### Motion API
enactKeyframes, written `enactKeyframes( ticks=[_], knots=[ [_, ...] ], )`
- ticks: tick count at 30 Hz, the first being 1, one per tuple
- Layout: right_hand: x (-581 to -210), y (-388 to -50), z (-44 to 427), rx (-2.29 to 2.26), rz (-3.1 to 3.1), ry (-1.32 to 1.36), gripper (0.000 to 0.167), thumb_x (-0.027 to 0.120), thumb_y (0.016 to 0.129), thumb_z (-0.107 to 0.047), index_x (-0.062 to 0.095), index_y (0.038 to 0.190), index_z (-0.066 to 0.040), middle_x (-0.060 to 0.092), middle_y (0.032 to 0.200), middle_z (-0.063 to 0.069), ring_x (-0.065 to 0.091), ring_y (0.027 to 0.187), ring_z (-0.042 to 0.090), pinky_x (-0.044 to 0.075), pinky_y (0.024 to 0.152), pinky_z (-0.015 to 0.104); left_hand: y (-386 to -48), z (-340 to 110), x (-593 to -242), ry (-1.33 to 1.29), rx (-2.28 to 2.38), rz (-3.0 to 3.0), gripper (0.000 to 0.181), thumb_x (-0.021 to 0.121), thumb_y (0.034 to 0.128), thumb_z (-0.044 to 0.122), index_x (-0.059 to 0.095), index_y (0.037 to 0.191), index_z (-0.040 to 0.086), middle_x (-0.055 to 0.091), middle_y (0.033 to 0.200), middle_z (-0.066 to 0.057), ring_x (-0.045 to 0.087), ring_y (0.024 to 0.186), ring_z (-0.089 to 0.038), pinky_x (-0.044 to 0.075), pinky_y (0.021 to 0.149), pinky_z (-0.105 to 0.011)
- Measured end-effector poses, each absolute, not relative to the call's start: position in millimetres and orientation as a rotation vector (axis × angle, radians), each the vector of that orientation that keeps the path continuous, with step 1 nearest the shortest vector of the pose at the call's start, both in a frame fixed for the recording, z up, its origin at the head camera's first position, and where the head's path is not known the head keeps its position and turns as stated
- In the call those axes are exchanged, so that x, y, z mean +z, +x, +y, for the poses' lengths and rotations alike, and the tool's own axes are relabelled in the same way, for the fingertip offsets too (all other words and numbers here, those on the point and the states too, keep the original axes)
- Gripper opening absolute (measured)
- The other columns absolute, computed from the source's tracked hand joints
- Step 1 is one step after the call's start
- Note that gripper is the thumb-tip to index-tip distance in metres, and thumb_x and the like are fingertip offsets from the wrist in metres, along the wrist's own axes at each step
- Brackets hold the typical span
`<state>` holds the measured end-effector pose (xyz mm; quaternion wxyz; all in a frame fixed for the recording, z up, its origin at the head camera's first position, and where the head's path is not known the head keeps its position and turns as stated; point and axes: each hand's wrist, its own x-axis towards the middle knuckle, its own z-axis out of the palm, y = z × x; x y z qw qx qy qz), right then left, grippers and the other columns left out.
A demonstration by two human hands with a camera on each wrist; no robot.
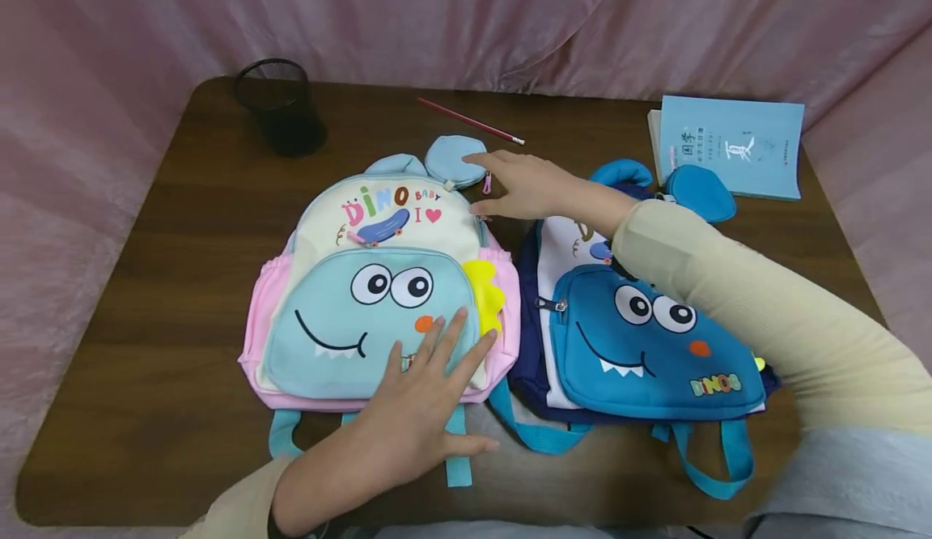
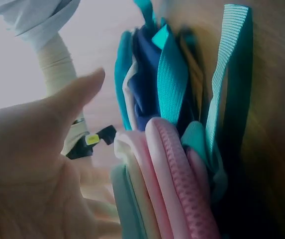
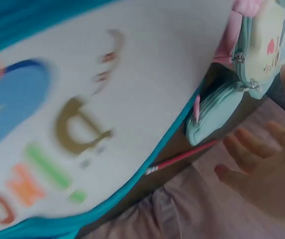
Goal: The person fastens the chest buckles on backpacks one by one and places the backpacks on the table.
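Note:
A pink, cream and light-blue dinosaur backpack (image 1: pixel 313 312) lies face up on the table. My left hand (image 1: pixel 408 418) is over its lower right front, fingers straight and spread; whether they touch the cloth I cannot tell. By the top right corner is my right hand (image 1: pixel 535 187), its fingers and thumb apart with nothing between them. It is beside the small light-blue pouch (image 3: pixel 217 112) clipped there, which carries a pink zipper pull (image 1: pixel 487 183). A dark-blue and white dinosaur backpack (image 1: pixel 582 345) lies to the right, partly hidden by my right forearm.
At the back left stands a black mesh pen holder (image 1: pixel 291 122). A red pencil (image 1: pixel 466 118) lies behind the pink backpack. Light-blue books (image 1: pixel 772 150) are stacked at the back right. Turquoise straps (image 1: pixel 735 466) hang towards the table's front edge. A pink curtain (image 1: pixel 437 21) encloses the table.

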<state>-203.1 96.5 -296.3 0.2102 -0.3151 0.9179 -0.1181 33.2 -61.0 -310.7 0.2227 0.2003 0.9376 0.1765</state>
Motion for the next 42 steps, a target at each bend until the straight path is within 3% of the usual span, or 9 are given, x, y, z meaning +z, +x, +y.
enactKeyframes(
  ticks=[2,5,8,12,17,23,27,35,42],
  knots=[
    [-299.9,-208.8,88.8,-0.357,2.563,-0.79,0.072,0.059,0.085,-0.053,0.035,0.139,-0.012,0.052,0.127,0.013,0.052,0.111,0.026,0.045,0.091,0.043,35.5,-61.2,-311.9,0.487,0.528,2.592,0.1,0.068,0.0727,0.061,0.017,0.15,0.023,0.006,0.156,-0.013,0.014,0.139,-0.041,0.02,0.095,-0.074],
    [-303.8,-216.7,80.5,-0.329,2.574,-0.668,0.065,0.056,0.083,-0.06,0.049,0.118,-0.006,0.059,0.094,0.009,0.056,0.085,0.022,0.047,0.072,0.033,39.8,-59.3,-314.6,0.414,0.562,2.599,0.098,0.065,0.0764,0.06,0.015,0.151,0.02,0.006,0.156,-0.012,0.01,0.141,-0.039,0.016,0.096,-0.074],
    [-305.9,-224.1,75.3,-0.216,2.492,-0.573,0.064,0.051,0.082,-0.066,0.058,0.104,-0.006,0.061,0.082,0.008,0.058,0.077,0.02,0.047,0.068,0.029,43.1,-53.4,-318.3,0.411,0.558,2.594,0.097,0.06,0.0788,0.062,0.014,0.151,0.017,0.007,0.156,-0.013,0.006,0.141,-0.04,0.011,0.096,-0.076],
    [-309.5,-228.3,69.3,-0.133,2.264,-0.492,0.068,0.051,0.081,-0.068,0.059,0.107,-0.006,0.065,0.094,0.009,0.063,0.086,0.02,0.051,0.077,0.03,44.7,-46.3,-322.1,0.424,0.514,2.583,0.097,0.057,0.0793,0.065,0.013,0.151,0.016,0.007,0.156,-0.015,0.004,0.14,-0.042,0.007,0.094,-0.077],
    [-324.8,-218.4,62.4,-0.165,2.072,-0.501,0.078,0.061,0.077,-0.063,0.041,0.126,-0.006,0.053,0.114,0.011,0.06,0.092,0.021,0.053,0.079,0.031,43.0,-47.0,-323.0,0.421,0.558,2.568,0.092,0.053,0.082,0.065,0.017,0.15,0.015,0.011,0.155,-0.015,0.006,0.14,-0.043,0.009,0.095,-0.077],
    [-318.2,-187.8,64.9,-0.428,2.244,-0.529,0.083,0.073,0.075,-0.047,0.03,0.131,-0.003,0.052,0.109,0.011,0.057,0.089,0.019,0.052,0.072,0.025,37.4,-49.0,-321.2,0.348,0.646,2.504,0.092,0.048,0.0831,0.067,0.016,0.15,0.012,0.009,0.156,-0.013,0.001,0.141,-0.04,0.004,0.097,-0.075],
    [-307.0,-173.2,70.0,-0.742,2.332,-0.522,0.071,0.076,0.075,-0.036,0.039,0.127,-0.007,0.057,0.106,0.009,0.06,0.088,0.02,0.053,0.072,0.026,38.8,-48.9,-321.9,0.345,0.674,2.486,0.095,0.047,0.0834,0.068,0.009,0.151,0.013,0.0,0.157,-0.011,-0.006,0.141,-0.039,-0.001,0.098,-0.074],
    [-288.5,-134.9,66.1,-1.369,2.172,-0.346,0.057,0.071,0.081,-0.015,0.039,0.128,-0.009,0.057,0.113,0.01,0.065,0.089,0.022,0.055,0.071,0.032,38.1,-49.5,-332.0,0.25,1.028,2.473,0.102,0.05,0.0863,0.061,-0.018,0.147,0.016,-0.039,0.145,0.001,-0.034,0.134,-0.025,-0.02,0.092,-0.071],
    [-264.2,-101.9,71.2,-1.707,1.929,-0.314,0.057,0.065,0.085,-0.007,0.035,0.134,-0.015,0.059,0.115,0.01,0.067,0.09,0.026,0.055,0.071,0.039,36.2,-55.4,-312.5,0.141,1.34,2.468,0.12,0.069,0.0775,0.051,-0.025,0.144,0.019,-0.039,0.146,0.003,-0.031,0.136,-0.023,-0.017,0.097,-0.069]
  ],
)
